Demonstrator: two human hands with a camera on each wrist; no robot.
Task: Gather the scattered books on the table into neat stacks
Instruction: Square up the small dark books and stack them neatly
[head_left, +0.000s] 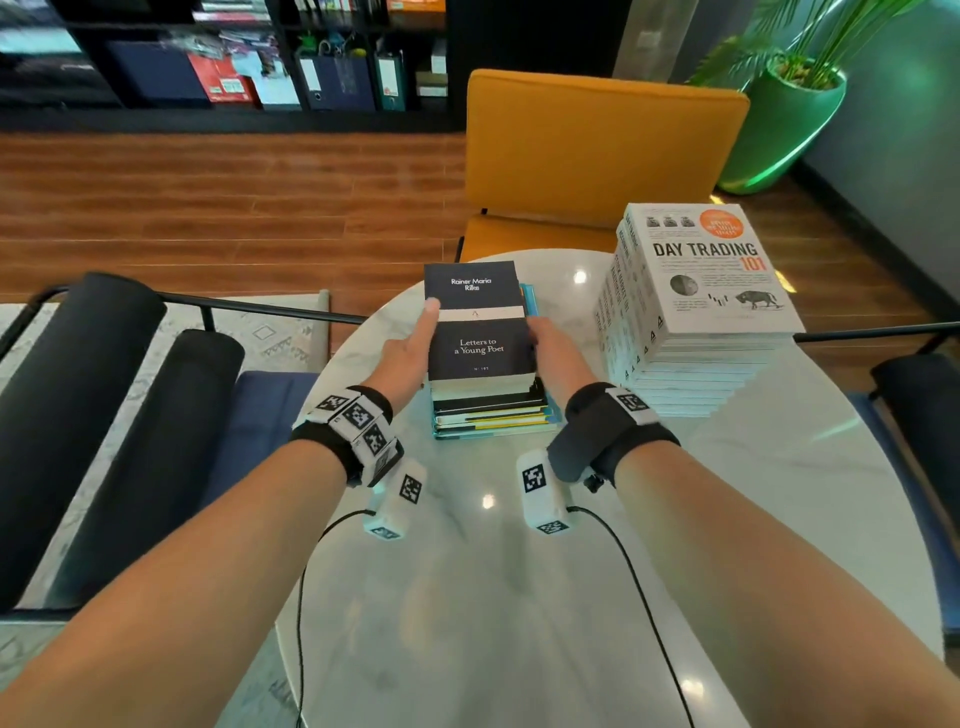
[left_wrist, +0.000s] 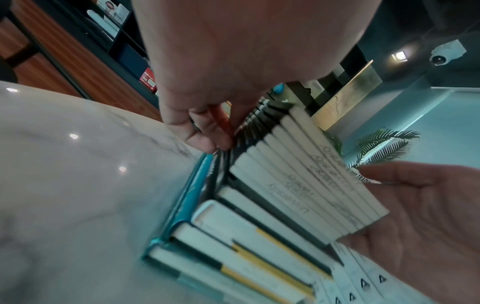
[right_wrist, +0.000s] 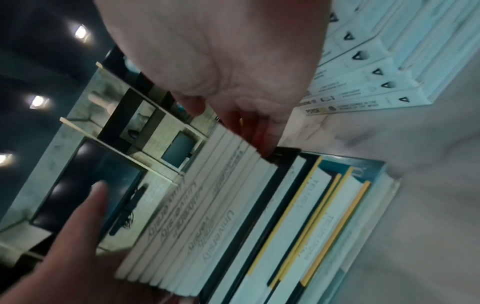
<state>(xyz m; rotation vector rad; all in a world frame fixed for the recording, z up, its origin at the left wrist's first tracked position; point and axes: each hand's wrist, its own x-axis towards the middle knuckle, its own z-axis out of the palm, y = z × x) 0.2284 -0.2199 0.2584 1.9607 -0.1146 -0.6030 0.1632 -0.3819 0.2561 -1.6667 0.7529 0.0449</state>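
Observation:
A pile of small black paperbacks (head_left: 478, 332), topped by "Letters to a Young Poet", sits on larger teal and yellow-edged books (head_left: 493, 418) on the white marble table (head_left: 519, 597). My left hand (head_left: 423, 332) holds the pile's left side, thumb laid on the top cover; in the left wrist view its fingers (left_wrist: 207, 142) curl against the page edges. My right hand (head_left: 540, 338) holds the pile's right side, and its fingers (right_wrist: 262, 144) bend onto the books' edge. The small books (right_wrist: 207, 216) lie slightly fanned. A tall white stack topped by "Day Trading 101" (head_left: 701, 291) stands to the right.
An orange chair (head_left: 597, 156) stands behind the table, with a green planter (head_left: 784, 119) at the back right. Black padded chairs (head_left: 104, 415) flank the table on the left. A dark bookshelf (head_left: 234, 62) lines the far wall. Thin cables (head_left: 301, 597) hang from my wrists.

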